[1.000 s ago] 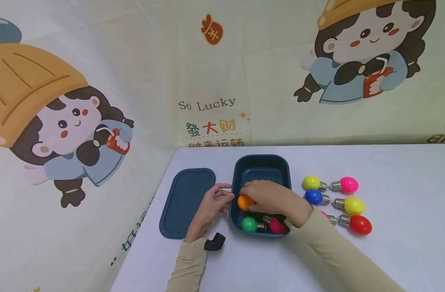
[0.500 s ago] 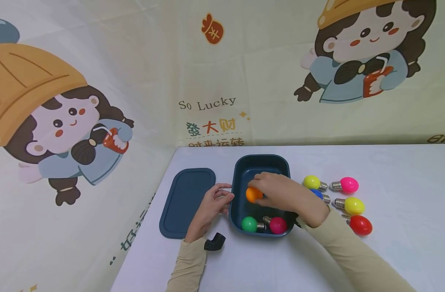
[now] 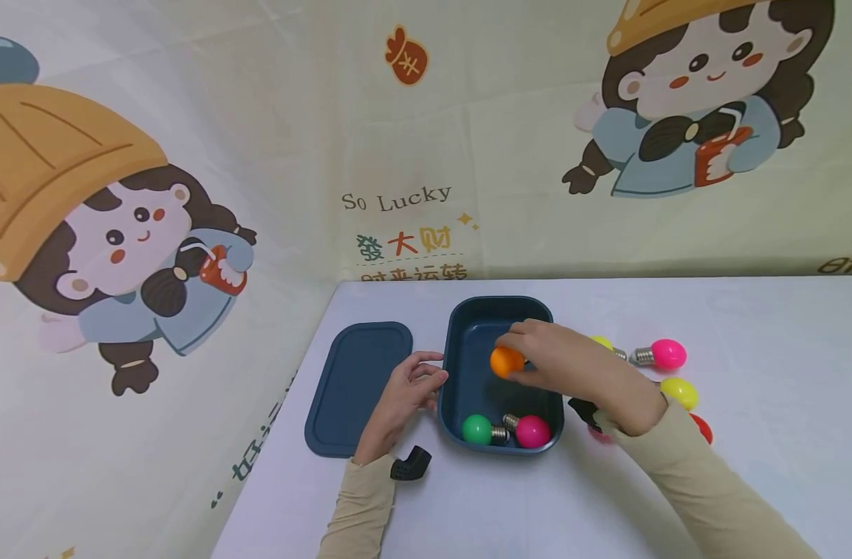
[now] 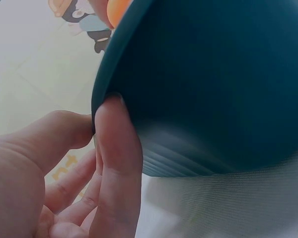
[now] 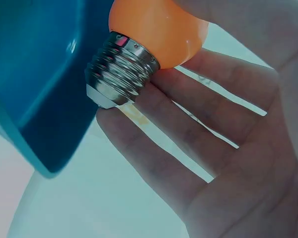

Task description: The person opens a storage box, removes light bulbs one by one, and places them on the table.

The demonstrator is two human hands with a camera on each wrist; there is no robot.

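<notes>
My right hand (image 3: 559, 353) holds an orange light bulb (image 3: 507, 362) by its round globe, over the right half of a dark blue box (image 3: 443, 396). In the right wrist view the bulb's silver screw base (image 5: 120, 72) lies along the fingers, near the box wall. My left hand (image 3: 406, 392) touches the outside of the box's left wall; in the left wrist view a fingertip (image 4: 114, 111) rests just under the rim. Inside the box, at the near end, lie a green bulb (image 3: 477, 429) and a pink bulb (image 3: 533, 432).
Left of the box lies a dark blue lid (image 3: 359, 388), flat on the white table (image 3: 482, 505). To the right are several loose bulbs, including a pink bulb (image 3: 669, 354) and a yellow bulb (image 3: 680, 394), with others partly hidden behind my right arm.
My right hand has moved right and toward the back with the orange bulb, from the box's left side to its right half. The left hand stays at the box wall.
</notes>
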